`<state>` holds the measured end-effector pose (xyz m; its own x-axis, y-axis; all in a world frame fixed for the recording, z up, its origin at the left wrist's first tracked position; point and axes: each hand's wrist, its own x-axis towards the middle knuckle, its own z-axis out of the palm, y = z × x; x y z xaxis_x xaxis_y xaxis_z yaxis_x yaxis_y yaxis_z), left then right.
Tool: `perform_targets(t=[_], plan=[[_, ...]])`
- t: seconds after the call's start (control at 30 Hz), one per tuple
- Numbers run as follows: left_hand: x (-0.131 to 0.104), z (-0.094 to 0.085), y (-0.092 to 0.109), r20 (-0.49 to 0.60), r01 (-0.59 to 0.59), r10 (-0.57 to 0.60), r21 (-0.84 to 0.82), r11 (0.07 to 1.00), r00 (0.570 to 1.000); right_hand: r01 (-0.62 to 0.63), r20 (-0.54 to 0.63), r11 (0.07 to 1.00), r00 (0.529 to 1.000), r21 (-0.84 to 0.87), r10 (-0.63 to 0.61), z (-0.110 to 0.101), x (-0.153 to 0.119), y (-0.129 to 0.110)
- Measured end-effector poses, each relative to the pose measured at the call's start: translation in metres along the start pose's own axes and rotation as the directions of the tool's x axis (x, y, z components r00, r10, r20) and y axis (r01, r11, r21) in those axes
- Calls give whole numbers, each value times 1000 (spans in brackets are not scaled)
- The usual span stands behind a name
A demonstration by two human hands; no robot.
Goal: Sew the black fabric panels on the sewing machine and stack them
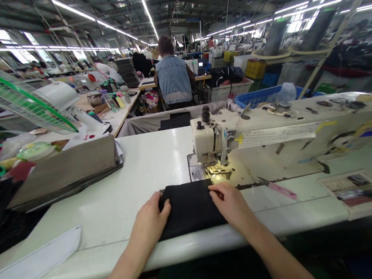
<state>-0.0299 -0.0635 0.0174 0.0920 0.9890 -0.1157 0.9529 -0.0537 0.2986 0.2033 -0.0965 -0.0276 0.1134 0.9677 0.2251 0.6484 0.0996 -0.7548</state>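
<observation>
In the head view, a folded piece of smooth black fabric (189,207) lies flat on the pale green-white worktop (155,160), its near side reaching the rounded front edge and its far right corner close to the lit needle area of a cream-coloured industrial sewing machine (261,136). The bare left hand (152,215) has its grip closed on the fabric's far left corner, thumb on top. The bare right hand (227,199) pinches the far right corner between thumb and fingers.

Right of that hand, a pair of pink-handled thread snips (281,188) rests on the worktop, blades pointing toward the machine. Farther right, a shallow cream plastic tray (363,190) holds small items. A handwritten paper strip (277,135) is fixed to the machine's arm with yellow tape.

On the left, a stack of grey-brown flat panels (67,168) sits beside a heap of dark cloth (2,210), and a long white pointed strip (36,263) lies near the front edge. Above the stack stands a white fan with a green-rimmed cage (24,100). Beyond the worktop, a person in a blue denim vest (173,79) sits facing away, with a blue plastic basket (264,96) behind the machine.
</observation>
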Motion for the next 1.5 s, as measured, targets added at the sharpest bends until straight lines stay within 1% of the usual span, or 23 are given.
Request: perform_targets(t=[0.07,0.13,0.23,0.33,0.57,0.7,0.77,0.87,0.9,0.93,0.97,1.0,1.03,1.07,1.1,1.13,1.17,1.23,1.27,1.3,1.33,1.4,1.5], plan=[[2,-1,-2,-14,10,-10,-39,999,1000,-2,13,1000,1000,-14,2,0,1,-1],[4,-3,-5,-40,42,-46,-95,995,998,7,20,1000,1000,-18,-7,1,1,0],[9,-5,-12,-78,80,-94,-165,983,993,26,1,1000,1000,-19,-26,3,-1,4],[11,-4,-18,-82,83,-100,-189,978,992,48,-13,999,999,-4,-48,4,-2,9],[11,-1,-21,-75,84,-100,-195,977,992,29,-11,1000,1000,0,-29,3,-3,11],[13,-1,-20,-65,87,-99,-172,981,993,43,-9,999,999,-24,-44,5,-4,13],[13,0,-19,-57,90,-100,-151,984,993,57,0,996,998,-64,-58,4,-5,12],[8,0,-17,-53,110,-116,-93,989,992,106,9,972,994,-210,-106,1,-6,7],[7,0,-17,-82,90,-94,-51,995,992,150,13,955,988,-257,-151,0,-5,5],[6,-1,-17,-122,31,-30,3,1000,992,212,24,934,977,-286,-214,0,-4,3],[6,-2,-17,-150,-78,86,62,995,985,285,46,914,958,-289,-284,1,-3,1],[6,-3,-17,-154,-225,240,110,968,959,355,74,896,935,-266,-348,3,-1,-2],[7,-3,-16,-131,-379,395,135,916,909,405,103,885,914,-229,-392,7,0,-4],[7,-2,-15,-90,-506,518,128,853,850,429,129,883,902,-192,-411,11,1,-6],[7,1,-13,-51,-583,590,104,806,806,428,147,889,901,-165,-407,16,2,-8],[7,4,-10,-33,-606,609,80,792,792,407,152,900,910,-154,-386,21,1,-10],[5,10,-7,-42,-588,592,71,806,805,379,144,912,922,-158,-358,25,0,-12],[-1,24,-1,-114,-508,517,99,855,848,340,111,921,939,-189,-324,31,-6,-14],[-5,31,0,-155,-481,495,124,868,855,336,93,918,942,-210,-323,31,-10,-14],[-10,38,1,-187,-468,490,151,871,851,337,80,913,941,-231,-327,30,-14,-12],[-13,44,0,-202,-471,500,175,865,842,344,74,905,939,-250,-336,26,-19,-10],[-18,51,-2,-192,-491,526,200,848,829,362,75,891,932,-273,-356,16,-27,-1],[-19,49,2,-161,-482,510,185,857,845,394,94,879,919,-266,-383,-3,-33,12]])
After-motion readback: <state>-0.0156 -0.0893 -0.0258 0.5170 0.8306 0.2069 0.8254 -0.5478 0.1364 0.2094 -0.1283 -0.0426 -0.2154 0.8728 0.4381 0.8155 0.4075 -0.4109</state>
